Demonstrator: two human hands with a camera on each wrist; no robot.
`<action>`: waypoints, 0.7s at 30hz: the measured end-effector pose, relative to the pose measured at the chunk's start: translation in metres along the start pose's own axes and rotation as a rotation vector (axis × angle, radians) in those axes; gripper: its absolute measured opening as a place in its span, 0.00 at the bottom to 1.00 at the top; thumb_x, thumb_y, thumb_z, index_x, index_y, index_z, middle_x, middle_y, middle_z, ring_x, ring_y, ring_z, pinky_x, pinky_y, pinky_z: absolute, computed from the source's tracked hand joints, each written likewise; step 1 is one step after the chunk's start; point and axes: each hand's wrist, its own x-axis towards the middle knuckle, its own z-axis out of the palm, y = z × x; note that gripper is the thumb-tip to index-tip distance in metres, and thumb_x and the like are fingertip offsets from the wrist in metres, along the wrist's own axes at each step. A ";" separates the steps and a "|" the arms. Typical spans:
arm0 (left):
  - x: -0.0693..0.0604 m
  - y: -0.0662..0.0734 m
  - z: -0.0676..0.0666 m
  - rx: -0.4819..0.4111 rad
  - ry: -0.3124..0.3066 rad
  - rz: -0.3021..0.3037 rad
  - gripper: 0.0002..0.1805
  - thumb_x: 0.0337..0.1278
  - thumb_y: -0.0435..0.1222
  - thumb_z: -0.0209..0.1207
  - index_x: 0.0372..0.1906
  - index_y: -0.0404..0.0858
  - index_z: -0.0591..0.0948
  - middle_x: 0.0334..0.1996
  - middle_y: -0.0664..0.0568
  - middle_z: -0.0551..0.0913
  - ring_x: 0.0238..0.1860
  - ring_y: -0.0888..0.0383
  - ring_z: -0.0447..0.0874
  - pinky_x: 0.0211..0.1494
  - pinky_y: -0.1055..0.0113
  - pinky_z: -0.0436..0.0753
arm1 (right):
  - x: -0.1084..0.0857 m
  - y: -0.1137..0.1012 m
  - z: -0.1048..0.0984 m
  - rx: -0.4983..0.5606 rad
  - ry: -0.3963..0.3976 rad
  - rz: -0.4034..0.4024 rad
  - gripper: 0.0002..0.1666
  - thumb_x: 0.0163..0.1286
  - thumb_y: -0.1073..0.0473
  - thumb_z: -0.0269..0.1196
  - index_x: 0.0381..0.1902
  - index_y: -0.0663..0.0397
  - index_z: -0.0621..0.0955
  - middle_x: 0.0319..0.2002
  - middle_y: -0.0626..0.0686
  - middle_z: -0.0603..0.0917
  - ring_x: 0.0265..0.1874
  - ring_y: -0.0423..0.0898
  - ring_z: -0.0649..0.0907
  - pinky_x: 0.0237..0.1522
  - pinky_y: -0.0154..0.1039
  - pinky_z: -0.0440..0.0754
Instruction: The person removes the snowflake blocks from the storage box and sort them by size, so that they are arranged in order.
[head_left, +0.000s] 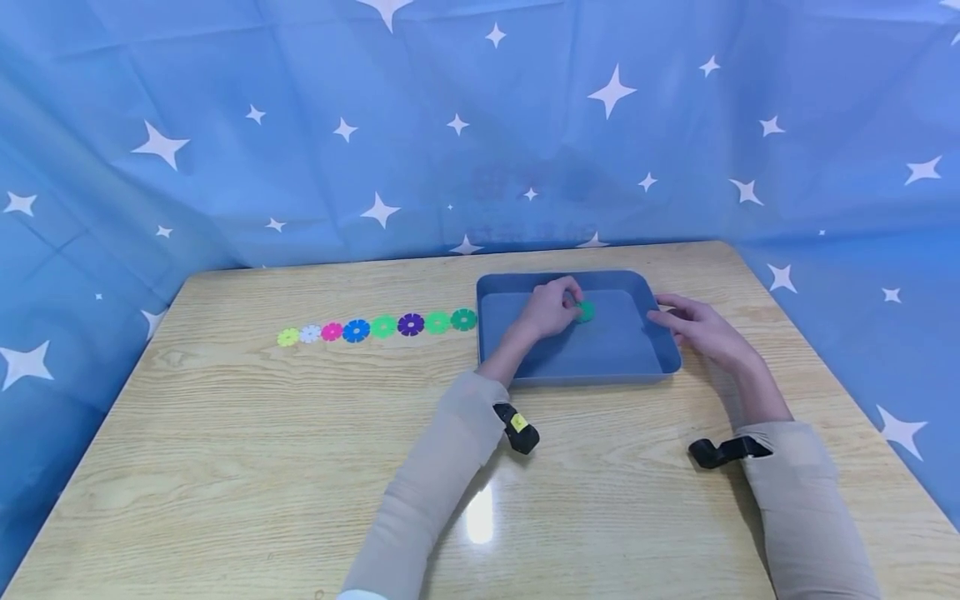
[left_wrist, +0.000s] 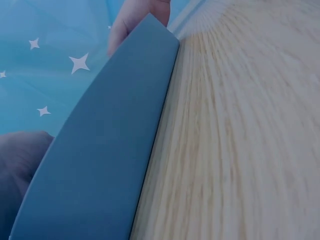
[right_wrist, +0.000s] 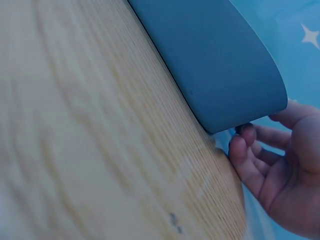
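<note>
A blue tray (head_left: 592,382) lies on the table, and my left hand (head_left: 550,310) reaches into it. Its thumb and fingers pinch a green notched plastic disc (head_left: 586,312) above the tray's floor. My right hand (head_left: 699,330) holds the tray's right end, thumb over the rim and fingers outside it. In the right wrist view, the curled fingers (right_wrist: 242,147) sit against the end of the tray wall (right_wrist: 225,65). The left wrist view has the tray's front wall (left_wrist: 105,135) hiding most of the left hand (left_wrist: 22,160), so the disc is out of sight there.
Left of the tray, a row of notched discs runs across the wooden table (head_left: 262,450): a yellow-green disc (head_left: 288,337), white, pink, blue (head_left: 356,331), purple (head_left: 411,324) and several green ones, the last close to the tray. A blue star-patterned curtain (head_left: 420,125) hangs behind.
</note>
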 end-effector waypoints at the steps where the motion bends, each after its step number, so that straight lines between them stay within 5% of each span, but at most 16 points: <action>1: -0.001 -0.002 -0.002 -0.013 -0.001 0.007 0.03 0.71 0.34 0.60 0.45 0.41 0.79 0.31 0.53 0.80 0.30 0.58 0.77 0.31 0.69 0.74 | 0.000 0.000 0.000 -0.002 0.000 0.001 0.43 0.80 0.41 0.53 0.79 0.60 0.55 0.47 0.57 0.71 0.37 0.45 0.75 0.40 0.39 0.76; 7: -0.014 -0.007 -0.017 -0.068 -0.018 0.070 0.06 0.71 0.32 0.59 0.48 0.37 0.80 0.32 0.51 0.81 0.29 0.58 0.78 0.32 0.69 0.75 | 0.000 -0.003 0.000 -0.009 -0.002 -0.003 0.44 0.79 0.41 0.53 0.79 0.61 0.55 0.45 0.58 0.71 0.36 0.45 0.75 0.40 0.39 0.74; 14: -0.031 -0.017 -0.037 -0.083 -0.070 0.162 0.07 0.71 0.30 0.57 0.49 0.35 0.79 0.39 0.47 0.83 0.38 0.56 0.81 0.40 0.69 0.79 | 0.000 -0.002 0.001 0.004 -0.003 -0.014 0.44 0.80 0.41 0.52 0.79 0.63 0.55 0.56 0.62 0.71 0.37 0.45 0.76 0.42 0.36 0.76; 21: -0.052 -0.026 -0.060 -0.115 -0.012 0.198 0.10 0.70 0.29 0.58 0.51 0.33 0.80 0.41 0.46 0.82 0.41 0.54 0.80 0.43 0.69 0.79 | -0.001 -0.003 0.001 -0.006 -0.004 -0.010 0.44 0.80 0.40 0.52 0.79 0.62 0.55 0.63 0.64 0.69 0.42 0.45 0.76 0.43 0.35 0.75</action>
